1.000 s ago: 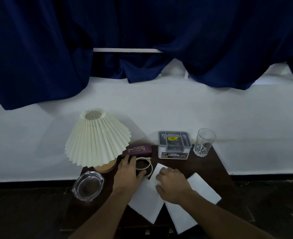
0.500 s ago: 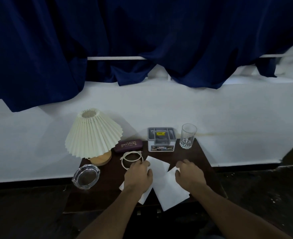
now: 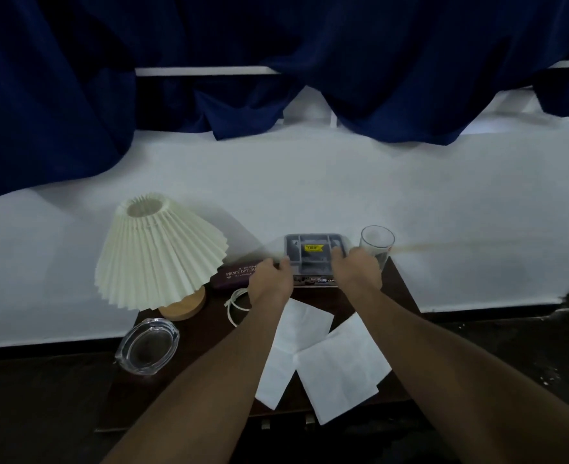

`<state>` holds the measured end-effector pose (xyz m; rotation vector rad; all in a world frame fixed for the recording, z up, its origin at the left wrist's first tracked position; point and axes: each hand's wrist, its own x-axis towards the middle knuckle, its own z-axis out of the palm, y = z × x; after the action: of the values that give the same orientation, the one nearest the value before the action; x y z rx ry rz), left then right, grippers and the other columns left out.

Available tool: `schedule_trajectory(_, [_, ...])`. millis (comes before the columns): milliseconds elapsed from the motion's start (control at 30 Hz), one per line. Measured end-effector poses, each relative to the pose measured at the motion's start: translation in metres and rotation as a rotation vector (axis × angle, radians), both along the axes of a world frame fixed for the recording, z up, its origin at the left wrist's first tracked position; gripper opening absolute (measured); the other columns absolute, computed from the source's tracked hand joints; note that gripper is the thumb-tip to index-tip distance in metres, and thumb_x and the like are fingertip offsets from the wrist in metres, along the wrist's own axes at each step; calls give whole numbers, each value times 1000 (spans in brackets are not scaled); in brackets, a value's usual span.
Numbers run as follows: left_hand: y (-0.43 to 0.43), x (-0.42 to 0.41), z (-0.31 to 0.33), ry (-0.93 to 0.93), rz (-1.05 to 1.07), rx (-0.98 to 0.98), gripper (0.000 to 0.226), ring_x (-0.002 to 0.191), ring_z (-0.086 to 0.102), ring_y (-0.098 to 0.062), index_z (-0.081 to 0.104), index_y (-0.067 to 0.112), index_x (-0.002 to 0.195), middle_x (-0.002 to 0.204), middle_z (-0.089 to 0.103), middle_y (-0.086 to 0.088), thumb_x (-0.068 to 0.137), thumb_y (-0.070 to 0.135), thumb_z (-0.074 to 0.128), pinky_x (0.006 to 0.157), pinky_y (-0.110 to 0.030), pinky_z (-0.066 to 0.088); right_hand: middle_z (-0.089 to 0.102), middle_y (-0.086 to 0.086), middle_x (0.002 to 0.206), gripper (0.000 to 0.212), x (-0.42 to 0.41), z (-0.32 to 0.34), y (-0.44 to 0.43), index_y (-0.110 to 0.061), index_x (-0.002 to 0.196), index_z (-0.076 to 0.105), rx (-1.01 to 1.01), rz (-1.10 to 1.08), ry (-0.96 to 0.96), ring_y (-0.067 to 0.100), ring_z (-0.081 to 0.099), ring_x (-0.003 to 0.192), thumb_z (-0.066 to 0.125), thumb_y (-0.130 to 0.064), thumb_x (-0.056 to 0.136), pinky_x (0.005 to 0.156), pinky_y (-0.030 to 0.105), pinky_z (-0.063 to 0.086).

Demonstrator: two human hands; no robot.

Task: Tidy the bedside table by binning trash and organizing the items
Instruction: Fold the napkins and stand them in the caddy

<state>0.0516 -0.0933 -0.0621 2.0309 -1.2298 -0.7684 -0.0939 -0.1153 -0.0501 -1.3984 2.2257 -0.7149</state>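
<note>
A grey compartment organizer box point(image 3: 313, 252) with a yellow label stands at the back of the dark wooden bedside table point(image 3: 189, 373). My left hand point(image 3: 269, 277) grips its left side and my right hand point(image 3: 356, 267) grips its right side. Two white paper sheets point(image 3: 326, 356) lie flat and overlapping at the table's front. A maroon glasses case point(image 3: 234, 274) lies left of the box. A coiled white cord point(image 3: 238, 304) sits in front of the case, partly under my left wrist.
A cream pleated lamp point(image 3: 157, 254) on a wooden base stands at the back left. A glass ashtray point(image 3: 147, 346) sits at the front left corner. A drinking glass point(image 3: 377, 244) stands just right of the box, behind my right hand. White wall and blue curtains lie behind.
Both hands left the paper sheets and reached forward to the organizer box, now gripping its two sides. The papers stay flat on the table.
</note>
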Motion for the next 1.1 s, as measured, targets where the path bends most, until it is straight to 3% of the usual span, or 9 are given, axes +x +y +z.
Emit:
schedule_trajectory(67, [-10,-1,-6,109,-28,36,49,105,67,-35,70,8,108,111,72,-16,101,48,43,93,-41,54,68,21,117,47,0,-5,-8,-2,117,64,26,-5,-27,39,64,109,46,-43,101,84,40,51])
schedule_trajectory(200, [-19,-9,-15,236,-16,36,38,90,75,-33,71,9,94,94,76,-16,99,41,52,85,-47,61,70,22,106,37,-3,-18,-15,2,110,65,55,-62,-184,39,70,95,50,-29,97,84,48,60])
schedule_trajectory(333, [-16,-7,-11,155,4,1,28,83,74,-29,73,13,86,84,76,-10,96,33,55,79,-43,62,71,25,103,32,-7,-21,-16,5,105,67,31,-79,-330,42,70,97,50,-20,95,86,54,59])
schedule_trajectory(500, [10,3,14,30,15,-86,31,78,72,-25,72,17,78,76,75,-4,94,38,55,68,-32,55,72,20,80,35,0,-8,10,3,85,68,-115,-84,-212,36,73,70,48,-24,97,70,48,63])
schedule_trajectory(767, [93,43,39,-164,116,-71,35,90,70,-29,75,21,95,91,74,-4,94,50,55,67,-30,46,73,20,82,37,32,16,90,-2,86,68,-108,95,-129,37,71,83,47,-31,93,79,42,59])
schedule_trajectory(933, [139,74,51,-264,102,-37,31,87,60,-25,71,10,101,78,55,1,95,39,61,70,-33,48,71,16,74,31,51,10,139,-4,84,63,-154,188,-278,34,71,66,50,-29,96,65,49,61])
schedule_trajectory(1100, [159,96,61,-214,24,-16,31,89,73,-29,71,5,97,91,75,-13,95,33,57,84,-44,60,73,13,83,41,53,0,171,-14,88,65,-111,19,-499,34,69,76,34,-38,100,76,50,57])
